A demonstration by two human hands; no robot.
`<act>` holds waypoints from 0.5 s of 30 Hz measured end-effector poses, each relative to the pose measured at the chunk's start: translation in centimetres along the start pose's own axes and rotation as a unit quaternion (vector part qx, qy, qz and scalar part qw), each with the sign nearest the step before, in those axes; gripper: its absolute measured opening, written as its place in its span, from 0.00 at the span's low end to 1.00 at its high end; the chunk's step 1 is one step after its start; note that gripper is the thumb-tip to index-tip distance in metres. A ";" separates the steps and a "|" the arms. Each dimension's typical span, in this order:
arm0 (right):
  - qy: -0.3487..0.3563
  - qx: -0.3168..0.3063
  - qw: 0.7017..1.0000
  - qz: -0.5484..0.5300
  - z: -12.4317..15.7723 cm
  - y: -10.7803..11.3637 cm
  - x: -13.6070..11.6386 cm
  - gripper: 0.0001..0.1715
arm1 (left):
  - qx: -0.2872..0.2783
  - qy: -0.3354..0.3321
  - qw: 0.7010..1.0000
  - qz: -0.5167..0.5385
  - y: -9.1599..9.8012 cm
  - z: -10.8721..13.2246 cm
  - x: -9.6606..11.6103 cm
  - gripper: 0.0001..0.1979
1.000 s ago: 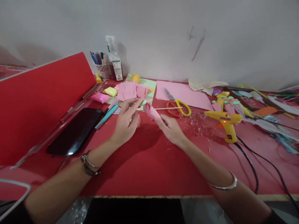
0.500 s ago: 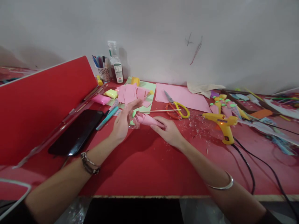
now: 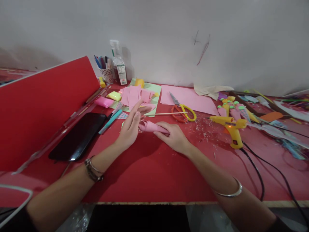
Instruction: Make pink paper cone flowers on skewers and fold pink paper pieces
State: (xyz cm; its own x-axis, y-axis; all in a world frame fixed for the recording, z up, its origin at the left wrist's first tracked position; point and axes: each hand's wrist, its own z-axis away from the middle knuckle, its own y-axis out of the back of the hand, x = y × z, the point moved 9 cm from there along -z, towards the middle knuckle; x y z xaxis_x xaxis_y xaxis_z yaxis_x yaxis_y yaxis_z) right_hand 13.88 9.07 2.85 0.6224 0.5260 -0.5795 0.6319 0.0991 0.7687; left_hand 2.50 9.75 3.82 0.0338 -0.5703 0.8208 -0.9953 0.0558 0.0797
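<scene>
A rolled pink paper cone (image 3: 151, 126) lies in my right hand (image 3: 174, 137), whose fingers and thumb wrap its narrow end. My left hand (image 3: 130, 129) stands on edge at the cone's wide mouth, fingers stretched out, palm turned toward it. Whether the palm touches the rim I cannot tell. Just beyond both hands a thin wooden stick (image 3: 166, 113) points right toward the scissors (image 3: 183, 111), which have one orange and one yellow handle. A bit of green peeks out behind my left hand, mostly hidden.
Behind are cut pink paper strips (image 3: 134, 95) and a pink sheet (image 3: 190, 98). At right, a yellow glue gun (image 3: 230, 127) trails a black cable, with small finished cones (image 3: 233, 108) behind it. A black phone (image 3: 78, 137), teal pen (image 3: 110, 121) and red board (image 3: 48, 109) sit left.
My left hand has turned more upright and come slightly nearer the cone's mouth, covering most of the green bit and clear wrapper. The right hand keeps its grip on the cone.
</scene>
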 end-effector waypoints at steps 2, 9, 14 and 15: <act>0.000 0.000 1.000 0.004 0.0 0.0 0.0 0.13 | -0.001 -0.014 1.000 -0.013 -0.1 0.0 0.4 0.19; 0.005 -0.004 1.000 0.005 0.0 -0.2 -0.1 0.12 | 0.006 -0.040 0.999 -0.034 -0.1 0.1 1.3 0.19; 0.005 -0.005 1.000 0.006 0.1 -0.4 -0.2 0.12 | 0.012 -0.047 0.997 -0.052 -0.2 0.2 1.8 0.19; 0.006 -0.006 1.000 0.004 0.1 -0.4 -0.2 0.12 | 0.011 -0.048 0.997 -0.053 -0.2 0.2 1.9 0.19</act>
State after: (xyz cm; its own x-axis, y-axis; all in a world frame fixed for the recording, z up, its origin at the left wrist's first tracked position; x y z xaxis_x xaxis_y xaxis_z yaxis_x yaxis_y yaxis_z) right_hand 13.59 8.82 2.64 0.6226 0.5369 -0.5694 0.6205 0.1047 0.7772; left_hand 2.72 8.55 5.25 0.1319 -0.6476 0.7505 -0.9883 -0.0276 0.1498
